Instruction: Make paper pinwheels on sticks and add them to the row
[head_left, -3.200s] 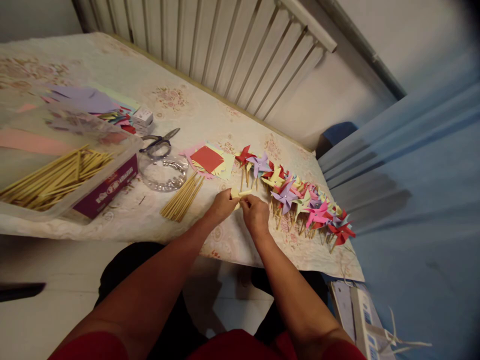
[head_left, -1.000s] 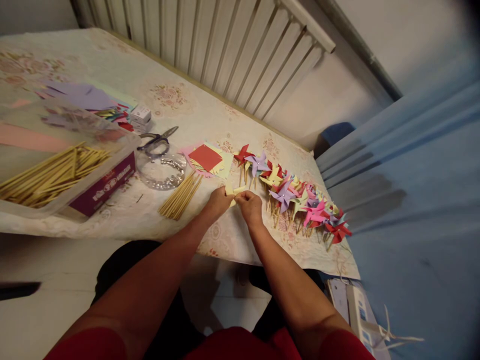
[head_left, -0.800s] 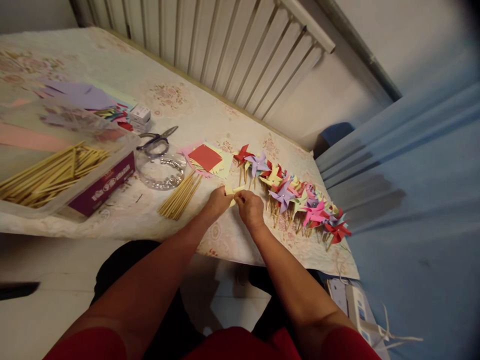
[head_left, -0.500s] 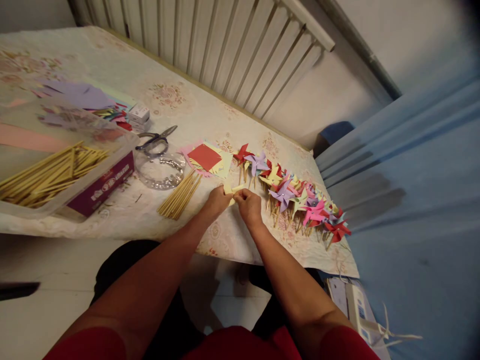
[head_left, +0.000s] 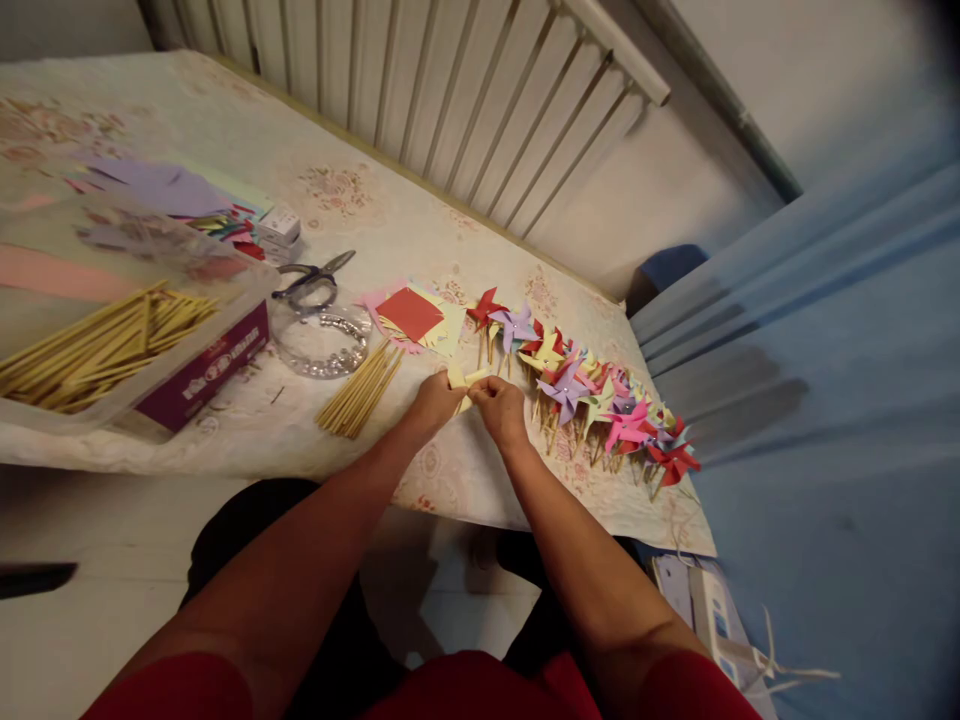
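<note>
Between my two hands is a pale yellow paper pinwheel (head_left: 457,376), its blades partly folded. My left hand (head_left: 437,399) grips its left side, fingers closed on the paper. From the right, my right hand (head_left: 499,404) pinches a blade close to the centre; the fingertips hide what lies under them. Left of my hands a bundle of thin wooden sticks (head_left: 360,392) rests on the cloth. Just beyond my hands lies a stack of cut paper squares with a red sheet (head_left: 409,314) on top. Several finished pinwheels (head_left: 568,388) on sticks lie to the right.
A round clear dish of shiny pins (head_left: 337,345) and scissors (head_left: 315,282) sit to the left. Farther left stands a plastic box (head_left: 217,375) with many sticks. Small white boxes (head_left: 278,230) and purple paper (head_left: 161,187) lie behind it. A radiator (head_left: 420,90) borders the table.
Both hands stay nearly in place on the yellow pinwheel. The right fingers have shifted very slightly, and the lower part of the paper shows at a slightly different angle.
</note>
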